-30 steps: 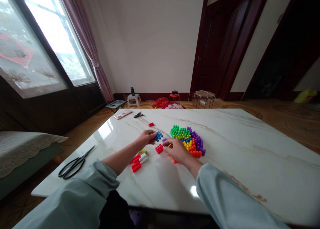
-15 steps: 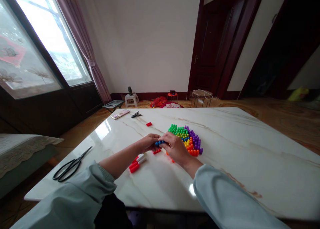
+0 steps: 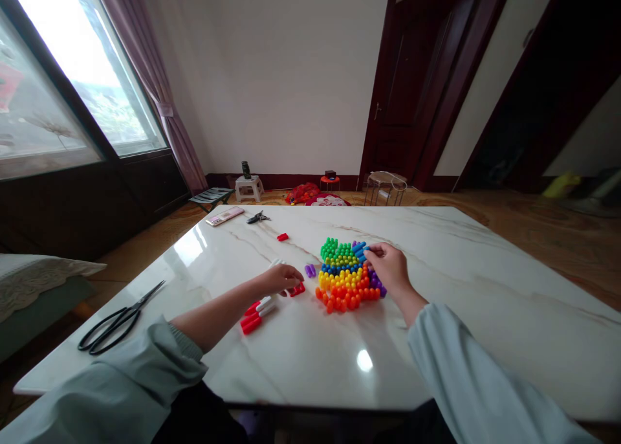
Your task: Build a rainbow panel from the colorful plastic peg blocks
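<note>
My right hand [image 3: 388,266] pinches a small block of blue beads [image 3: 359,250] at the upper right of the colored bead rows. Those rows lie on the table in bands of green [image 3: 330,247], yellow [image 3: 339,279], orange [image 3: 347,299] and others. Purple beads [image 3: 376,281] show partly behind my right hand. My left hand [image 3: 277,279] hovers left of the rows with fingers loosely apart, nothing visible in it. Just by its fingertips are red beads [image 3: 297,290]. A small purple bead piece [image 3: 310,271] lies between that hand and the rows.
Red sticks [image 3: 251,324] and white sticks [image 3: 266,306] lie below my left hand. Black-handled scissors [image 3: 119,321] rest at the left. Farther back are a phone [image 3: 224,217], keys [image 3: 258,217] and a red piece [image 3: 283,237] on the marble table [image 3: 460,314].
My hands have parted: the left moved away leftward, while the right carried the blue beads right to the upper right of the rows. The purple piece and more rows now show.
</note>
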`<state>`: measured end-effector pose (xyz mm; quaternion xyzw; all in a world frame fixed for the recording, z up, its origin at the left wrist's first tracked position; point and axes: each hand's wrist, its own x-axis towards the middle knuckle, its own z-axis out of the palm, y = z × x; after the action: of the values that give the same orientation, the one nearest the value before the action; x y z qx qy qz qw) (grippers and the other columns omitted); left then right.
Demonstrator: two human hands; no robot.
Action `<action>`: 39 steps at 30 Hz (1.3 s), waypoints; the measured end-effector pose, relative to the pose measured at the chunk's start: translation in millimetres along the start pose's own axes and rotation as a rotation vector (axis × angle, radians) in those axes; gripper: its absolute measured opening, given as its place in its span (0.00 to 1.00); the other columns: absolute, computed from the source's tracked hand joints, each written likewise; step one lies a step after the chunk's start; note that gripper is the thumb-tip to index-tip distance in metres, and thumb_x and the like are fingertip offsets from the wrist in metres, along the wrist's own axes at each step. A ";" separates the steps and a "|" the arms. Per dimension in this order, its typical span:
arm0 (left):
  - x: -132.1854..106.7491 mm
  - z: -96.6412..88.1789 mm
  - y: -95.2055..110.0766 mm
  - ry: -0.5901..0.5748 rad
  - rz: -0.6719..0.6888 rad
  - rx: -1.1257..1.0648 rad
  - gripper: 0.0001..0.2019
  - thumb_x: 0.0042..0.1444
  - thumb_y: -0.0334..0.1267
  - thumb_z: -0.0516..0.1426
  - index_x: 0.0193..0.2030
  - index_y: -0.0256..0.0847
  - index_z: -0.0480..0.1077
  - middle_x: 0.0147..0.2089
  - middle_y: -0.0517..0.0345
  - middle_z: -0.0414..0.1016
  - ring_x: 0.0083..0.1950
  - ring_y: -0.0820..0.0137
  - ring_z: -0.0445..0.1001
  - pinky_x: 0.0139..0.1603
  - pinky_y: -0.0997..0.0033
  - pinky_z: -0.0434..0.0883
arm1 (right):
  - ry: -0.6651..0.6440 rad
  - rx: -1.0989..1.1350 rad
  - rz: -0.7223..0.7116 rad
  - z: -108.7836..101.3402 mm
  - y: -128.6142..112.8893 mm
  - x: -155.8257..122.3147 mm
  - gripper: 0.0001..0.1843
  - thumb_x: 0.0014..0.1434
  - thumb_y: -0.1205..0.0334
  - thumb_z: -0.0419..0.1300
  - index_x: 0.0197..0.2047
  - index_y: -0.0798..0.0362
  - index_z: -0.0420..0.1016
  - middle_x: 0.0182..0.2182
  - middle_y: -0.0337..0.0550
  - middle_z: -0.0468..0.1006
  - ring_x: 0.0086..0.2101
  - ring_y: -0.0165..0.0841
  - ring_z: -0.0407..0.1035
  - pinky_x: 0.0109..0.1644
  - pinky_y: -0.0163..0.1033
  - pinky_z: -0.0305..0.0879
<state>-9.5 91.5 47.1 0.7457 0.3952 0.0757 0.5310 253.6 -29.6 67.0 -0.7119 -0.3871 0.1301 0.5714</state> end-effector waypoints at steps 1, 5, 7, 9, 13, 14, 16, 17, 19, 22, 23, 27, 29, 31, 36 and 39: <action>1.0 0.4 -2.5 -0.012 0.016 0.044 0.14 0.45 0.40 0.61 0.40 0.38 0.75 0.33 0.56 0.78 0.31 0.72 0.74 0.28 0.76 0.69 | 0.028 0.025 0.040 -5.9 7.1 4.7 0.11 0.46 0.58 0.61 0.31 0.56 0.73 0.22 0.41 0.77 0.23 0.34 0.73 0.28 0.37 0.72; 2.3 3.5 -7.2 -0.114 0.088 0.185 0.14 0.47 0.39 0.59 0.41 0.39 0.76 0.31 0.57 0.78 0.32 0.71 0.75 0.27 0.77 0.69 | 0.073 0.095 0.120 -18.7 25.7 12.2 0.11 0.43 0.58 0.64 0.28 0.55 0.71 0.19 0.41 0.76 0.22 0.35 0.74 0.27 0.38 0.73; 1.6 4.6 -6.9 -0.146 0.129 0.229 0.15 0.49 0.38 0.57 0.44 0.39 0.75 0.32 0.56 0.78 0.31 0.71 0.74 0.27 0.77 0.69 | 0.053 0.097 0.129 -18.1 27.6 11.4 0.11 0.43 0.58 0.64 0.28 0.55 0.71 0.19 0.41 0.76 0.23 0.35 0.74 0.28 0.38 0.73; 0.8 5.3 -5.7 -0.140 0.180 0.292 0.15 0.50 0.37 0.57 0.45 0.40 0.75 0.32 0.57 0.78 0.30 0.72 0.74 0.29 0.77 0.69 | 0.012 0.070 0.113 -14.3 25.0 9.3 0.10 0.44 0.58 0.64 0.29 0.55 0.71 0.20 0.41 0.76 0.24 0.35 0.74 0.28 0.38 0.73; 2.0 7.5 -2.7 -0.054 0.258 0.478 0.16 0.49 0.33 0.57 0.45 0.43 0.76 0.36 0.58 0.79 0.31 0.72 0.74 0.38 0.76 0.69 | -0.075 -0.029 0.004 -2.9 12.8 2.5 0.10 0.46 0.58 0.62 0.31 0.54 0.73 0.23 0.41 0.78 0.25 0.35 0.75 0.32 0.39 0.73; 2.8 8.6 -2.0 -0.012 0.268 0.521 0.16 0.49 0.32 0.57 0.46 0.43 0.76 0.38 0.57 0.78 0.33 0.71 0.74 0.40 0.75 0.69 | -0.093 -0.048 -0.030 0.3 9.7 0.4 0.09 0.46 0.58 0.61 0.32 0.54 0.73 0.24 0.41 0.78 0.25 0.35 0.75 0.33 0.39 0.73; 4.6 11.4 -0.6 0.076 0.303 0.595 0.19 0.50 0.31 0.56 0.49 0.44 0.74 0.44 0.55 0.77 0.39 0.68 0.75 0.44 0.72 0.70 | -0.126 -0.079 -0.092 7.8 5.1 -3.9 0.09 0.48 0.59 0.60 0.33 0.54 0.73 0.26 0.41 0.79 0.26 0.34 0.75 0.34 0.38 0.72; 5.4 13.1 -0.1 0.113 0.336 0.628 0.21 0.50 0.31 0.56 0.52 0.44 0.72 0.48 0.53 0.75 0.44 0.66 0.75 0.48 0.70 0.69 | -0.143 -0.097 -0.121 12.1 3.7 -5.7 0.08 0.48 0.60 0.60 0.33 0.54 0.73 0.27 0.41 0.79 0.27 0.34 0.75 0.35 0.38 0.72; 6.9 16.7 0.3 0.141 0.418 0.704 0.28 0.49 0.30 0.56 0.59 0.45 0.66 0.58 0.51 0.69 0.55 0.61 0.70 0.56 0.64 0.66 | -0.169 -0.148 -0.183 21.9 2.6 -8.0 0.08 0.49 0.61 0.59 0.33 0.53 0.74 0.28 0.41 0.79 0.28 0.33 0.74 0.36 0.38 0.71; 8.7 21.4 -2.1 0.086 0.487 0.848 0.36 0.47 0.28 0.56 0.65 0.45 0.57 0.68 0.51 0.56 0.66 0.56 0.56 0.62 0.56 0.61 | -0.202 -0.248 -0.282 38.7 1.7 -5.7 0.07 0.50 0.63 0.58 0.34 0.53 0.75 0.29 0.41 0.79 0.29 0.32 0.73 0.38 0.37 0.69; 9.2 22.4 -3.7 0.053 0.486 0.892 0.36 0.47 0.28 0.56 0.65 0.44 0.56 0.69 0.51 0.54 0.68 0.55 0.53 0.62 0.55 0.61 | -0.209 -0.288 -0.313 44.4 0.5 -3.5 0.07 0.51 0.63 0.58 0.34 0.53 0.75 0.30 0.41 0.80 0.29 0.32 0.73 0.38 0.36 0.68; 8.4 24.2 -10.6 -0.022 0.455 0.999 0.28 0.52 0.32 0.54 0.62 0.42 0.61 0.70 0.49 0.52 0.67 0.54 0.56 0.61 0.53 0.63 | -0.236 -0.452 -0.412 66.3 -10.9 7.3 0.07 0.52 0.65 0.58 0.35 0.52 0.77 0.34 0.40 0.80 0.32 0.31 0.72 0.40 0.35 0.65; 6.4 23.6 -12.6 -0.014 0.431 1.016 0.25 0.54 0.33 0.53 0.60 0.41 0.63 0.70 0.48 0.52 0.65 0.54 0.59 0.61 0.54 0.64 | -0.267 -0.518 -0.429 75.3 -17.9 11.2 0.08 0.53 0.65 0.58 0.36 0.51 0.77 0.35 0.40 0.80 0.33 0.31 0.72 0.40 0.34 0.64; 4.4 22.3 -13.9 -0.006 0.417 1.021 0.24 0.54 0.33 0.53 0.59 0.40 0.64 0.69 0.46 0.53 0.64 0.54 0.61 0.60 0.55 0.65 | -0.302 -0.587 -0.427 82.2 -22.9 13.0 0.08 0.53 0.65 0.58 0.36 0.50 0.77 0.36 0.40 0.80 0.35 0.32 0.72 0.40 0.34 0.63; 5.2 17.7 -18.6 0.005 0.411 1.004 0.24 0.54 0.33 0.53 0.59 0.38 0.64 0.69 0.45 0.53 0.63 0.53 0.63 0.62 0.57 0.64 | -0.404 -0.760 -0.391 88.1 -19.4 12.6 0.09 0.53 0.65 0.59 0.36 0.48 0.78 0.35 0.39 0.81 0.37 0.33 0.73 0.38 0.33 0.61; 8.0 16.4 -21.5 -0.002 0.420 0.995 0.24 0.53 0.33 0.54 0.59 0.37 0.64 0.69 0.44 0.53 0.63 0.54 0.63 0.63 0.58 0.63 | -0.404 -0.805 -0.373 86.6 -12.4 12.8 0.08 0.54 0.64 0.58 0.36 0.48 0.79 0.35 0.40 0.81 0.36 0.33 0.73 0.36 0.33 0.61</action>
<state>-6.3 87.5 19.4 0.9702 0.2255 -0.0166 0.0876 202.8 41.7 54.4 -0.7554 -0.6308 0.0012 0.1775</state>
